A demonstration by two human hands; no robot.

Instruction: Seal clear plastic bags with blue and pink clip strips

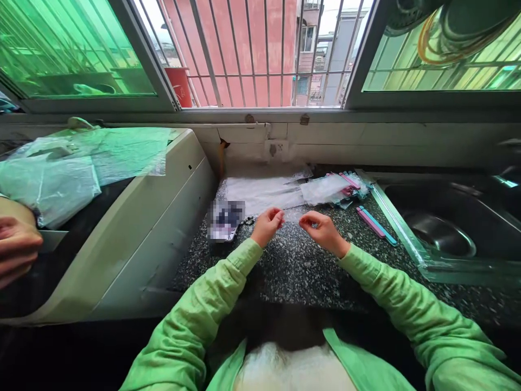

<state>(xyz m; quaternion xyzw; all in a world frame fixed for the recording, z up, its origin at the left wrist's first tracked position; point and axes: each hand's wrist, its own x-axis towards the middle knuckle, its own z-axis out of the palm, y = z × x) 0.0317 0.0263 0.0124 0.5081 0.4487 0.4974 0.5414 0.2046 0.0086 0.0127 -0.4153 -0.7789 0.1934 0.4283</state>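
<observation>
My left hand and my right hand are raised above the speckled dark countertop, facing each other with a small gap between. Fingers and thumb are pinched together on both. A thin, clear plastic bag stretches faintly between the fingertips. Just beyond lie flat, whitish plastic bags. To the right, a frosted packet rests against a pile of pink and blue flat sticks. One pink stick and one blue stick lie side by side, nearer my right hand.
A pixelated, phone-like object lies left of my left hand. The sink is at the right, its rim taped. A white appliance stands left, with plastic sheets on it. Another person's hand shows at the far left.
</observation>
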